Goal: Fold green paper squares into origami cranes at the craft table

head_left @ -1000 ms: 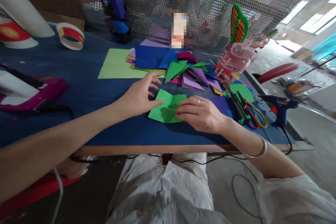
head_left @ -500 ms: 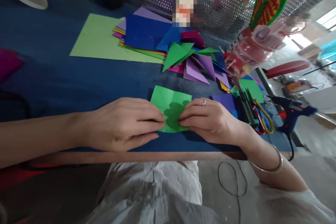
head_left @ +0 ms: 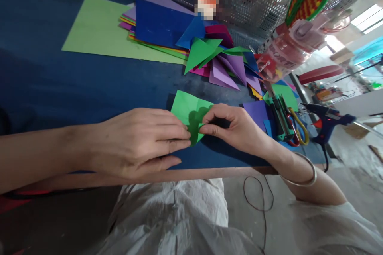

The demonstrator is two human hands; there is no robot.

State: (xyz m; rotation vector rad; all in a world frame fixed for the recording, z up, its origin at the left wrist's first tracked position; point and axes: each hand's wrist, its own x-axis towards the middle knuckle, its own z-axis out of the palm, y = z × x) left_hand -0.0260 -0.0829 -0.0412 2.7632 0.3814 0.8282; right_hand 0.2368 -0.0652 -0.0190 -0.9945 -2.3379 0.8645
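On the blue felt table [head_left: 74, 87], my left hand [head_left: 140, 141] flattens one creased green paper square [head_left: 187, 109]; my right hand [head_left: 236, 129] pinches its corner.

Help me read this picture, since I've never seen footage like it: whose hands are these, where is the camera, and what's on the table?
The camera sits on a person's head, looking down at their own bare hands. The left hand presses a green paper square flat on the blue table; the right hand pinches its near edge, folding it. Behind lie a stack of coloured paper sheets and folded paper triangles. To the right are scissors and a blue glue gun.
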